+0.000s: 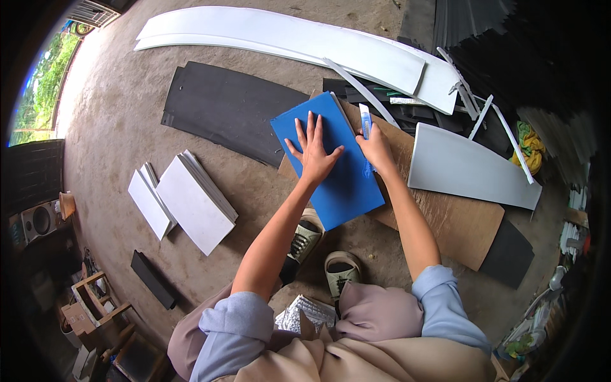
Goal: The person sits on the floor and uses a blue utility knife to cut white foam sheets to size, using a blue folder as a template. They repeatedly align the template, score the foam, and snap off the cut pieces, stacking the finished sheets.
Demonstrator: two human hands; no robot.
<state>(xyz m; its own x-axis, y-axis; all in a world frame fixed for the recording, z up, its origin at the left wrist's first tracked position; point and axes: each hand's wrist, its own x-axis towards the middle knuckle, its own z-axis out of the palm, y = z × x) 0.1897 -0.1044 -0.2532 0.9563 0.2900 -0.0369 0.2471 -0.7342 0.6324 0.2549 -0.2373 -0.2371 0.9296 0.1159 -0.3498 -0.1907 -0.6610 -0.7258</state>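
Observation:
My left hand (317, 155) lies flat with fingers spread on a blue rectangular board (350, 200). At the board's right edge, my right hand (377, 148) is closed around a utility knife (365, 118) with a blue and white body, pointing away from me. Whether its blade touches anything is too small to tell. Under the blue board rests a brown wooden board (468, 232), slanting across the floor. On the wooden board's right part lies a white tapered sheet (461, 165).
Long white sheets (280, 35) stretch across the far floor, with a black sheet (232, 108) nearer. White cut panels (196, 204) are stacked at left, near a black strip (153, 279). Thin white offcuts (363, 92) and a yellow-green cloth (529, 148) lie at far right.

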